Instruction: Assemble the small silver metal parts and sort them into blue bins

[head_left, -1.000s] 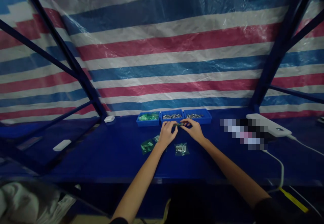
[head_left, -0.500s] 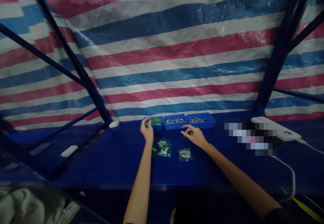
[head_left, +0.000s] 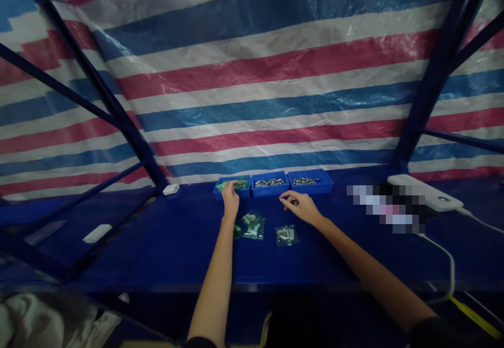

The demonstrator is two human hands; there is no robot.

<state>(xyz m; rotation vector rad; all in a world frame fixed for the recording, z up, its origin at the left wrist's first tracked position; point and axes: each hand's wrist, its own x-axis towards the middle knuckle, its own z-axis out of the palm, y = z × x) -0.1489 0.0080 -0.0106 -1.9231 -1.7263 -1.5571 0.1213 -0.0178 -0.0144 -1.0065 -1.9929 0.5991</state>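
Observation:
My left hand [head_left: 230,200] is at the left blue bin [head_left: 244,194], which holds green-tinted clear bags [head_left: 241,183]. Its fingers are bent together against these bags, and whatever lies between the fingertips is hidden. My right hand [head_left: 302,207] hovers in front of the other bins, fingers loosely curled and thumb apart, with nothing visible in it. On the table below the hands lie a small clear bag of light-coloured parts [head_left: 286,235] and, further left, a cluster of similar bags [head_left: 253,226] partly behind my left wrist.
The middle blue bin [head_left: 270,191] holds shiny metal pieces, and the right blue bin [head_left: 312,188] holds small metal parts like screws. A white device [head_left: 427,194] with a cable lies at right beside a blurred-out patch. White small boxes [head_left: 171,189] stand left. Blue frame posts flank the table [head_left: 157,248].
My left hand has lowered onto the green bags in the left bin. My right hand's fingers have curled in a little more. The view has shifted slightly.

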